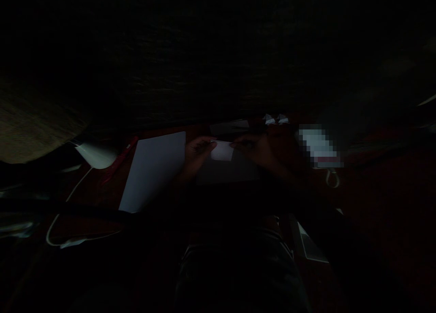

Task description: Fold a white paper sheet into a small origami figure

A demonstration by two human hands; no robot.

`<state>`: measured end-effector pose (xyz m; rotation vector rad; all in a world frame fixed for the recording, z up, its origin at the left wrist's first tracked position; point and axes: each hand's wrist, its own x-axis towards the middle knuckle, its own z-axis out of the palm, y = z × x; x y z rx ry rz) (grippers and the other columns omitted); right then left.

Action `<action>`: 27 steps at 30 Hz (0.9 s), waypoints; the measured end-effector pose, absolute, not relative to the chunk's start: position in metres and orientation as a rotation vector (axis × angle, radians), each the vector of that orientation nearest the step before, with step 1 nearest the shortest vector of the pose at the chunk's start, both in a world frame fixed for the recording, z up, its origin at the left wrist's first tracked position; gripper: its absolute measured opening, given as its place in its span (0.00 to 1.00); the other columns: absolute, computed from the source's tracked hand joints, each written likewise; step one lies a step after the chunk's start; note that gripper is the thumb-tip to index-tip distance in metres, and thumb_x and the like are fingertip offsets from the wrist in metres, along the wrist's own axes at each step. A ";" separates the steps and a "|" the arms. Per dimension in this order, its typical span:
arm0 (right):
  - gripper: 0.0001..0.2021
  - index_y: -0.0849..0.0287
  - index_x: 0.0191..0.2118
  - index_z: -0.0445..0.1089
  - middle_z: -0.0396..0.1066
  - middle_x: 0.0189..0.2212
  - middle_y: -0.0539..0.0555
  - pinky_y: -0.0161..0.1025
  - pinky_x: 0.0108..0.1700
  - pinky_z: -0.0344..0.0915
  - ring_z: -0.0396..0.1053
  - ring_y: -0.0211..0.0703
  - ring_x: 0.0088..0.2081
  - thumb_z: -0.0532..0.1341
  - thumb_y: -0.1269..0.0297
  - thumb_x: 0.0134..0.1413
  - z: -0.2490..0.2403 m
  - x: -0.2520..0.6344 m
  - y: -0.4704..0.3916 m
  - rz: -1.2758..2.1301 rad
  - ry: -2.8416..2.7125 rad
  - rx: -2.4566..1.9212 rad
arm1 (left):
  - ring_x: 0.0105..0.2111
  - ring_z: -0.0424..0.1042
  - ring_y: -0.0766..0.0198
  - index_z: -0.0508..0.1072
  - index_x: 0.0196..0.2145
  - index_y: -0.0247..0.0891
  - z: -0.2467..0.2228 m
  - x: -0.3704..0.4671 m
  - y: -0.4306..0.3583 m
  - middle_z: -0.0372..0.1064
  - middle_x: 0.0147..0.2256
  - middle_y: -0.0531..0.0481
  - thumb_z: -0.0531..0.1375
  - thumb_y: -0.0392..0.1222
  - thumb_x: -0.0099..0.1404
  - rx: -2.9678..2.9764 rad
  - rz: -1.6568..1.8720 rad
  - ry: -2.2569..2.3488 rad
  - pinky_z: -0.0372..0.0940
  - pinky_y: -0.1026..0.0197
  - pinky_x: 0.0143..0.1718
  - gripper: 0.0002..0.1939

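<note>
In dim light, a small white piece of paper (222, 151) is stretched between my two hands. My left hand (198, 153) pinches its upper left corner between thumb and finger. At the upper right corner, the fingers of my right hand (256, 149) are closed on the same paper. Below the hands lies a darker flat sheet (228, 171), its outline faint. A large white sheet (155, 172) rests just left of my left hand. Beyond the hands is another pale flat piece (230, 126), and two small folded paper shapes (275, 119) stand to its right.
On the left are a long red object (119, 162), a white object (97, 156) and a pale cable (73, 192). To the right sits a bright blurred-out rectangle (320, 145) with a cord loop (333, 179). A light-edged flat object (311, 245) lies lower right.
</note>
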<state>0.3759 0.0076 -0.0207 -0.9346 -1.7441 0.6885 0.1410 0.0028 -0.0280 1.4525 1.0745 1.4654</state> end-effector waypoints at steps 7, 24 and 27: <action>0.02 0.54 0.33 0.84 0.86 0.34 0.52 0.42 0.42 0.77 0.82 0.46 0.35 0.75 0.64 0.55 -0.022 0.375 0.007 0.661 -1.779 -0.915 | 0.35 0.81 0.59 0.85 0.33 0.42 -0.030 0.141 0.004 0.84 0.34 0.48 0.77 0.46 0.57 1.436 1.517 1.087 0.75 0.59 0.38 0.09; 0.07 0.54 0.34 0.83 0.85 0.35 0.54 0.44 0.44 0.78 0.82 0.48 0.36 0.72 0.58 0.61 -0.018 0.376 0.004 0.633 -1.779 -0.933 | 0.38 0.84 0.56 0.84 0.30 0.43 -0.029 0.142 0.002 0.86 0.37 0.47 0.79 0.53 0.53 1.363 1.511 1.046 0.77 0.54 0.43 0.14; 0.08 0.53 0.33 0.83 0.85 0.35 0.54 0.46 0.45 0.78 0.82 0.49 0.36 0.72 0.55 0.60 -0.017 0.376 0.004 0.658 -1.770 -0.960 | 0.39 0.84 0.56 0.84 0.29 0.43 -0.028 0.142 0.002 0.85 0.37 0.47 0.79 0.54 0.51 1.355 1.510 1.063 0.77 0.53 0.44 0.15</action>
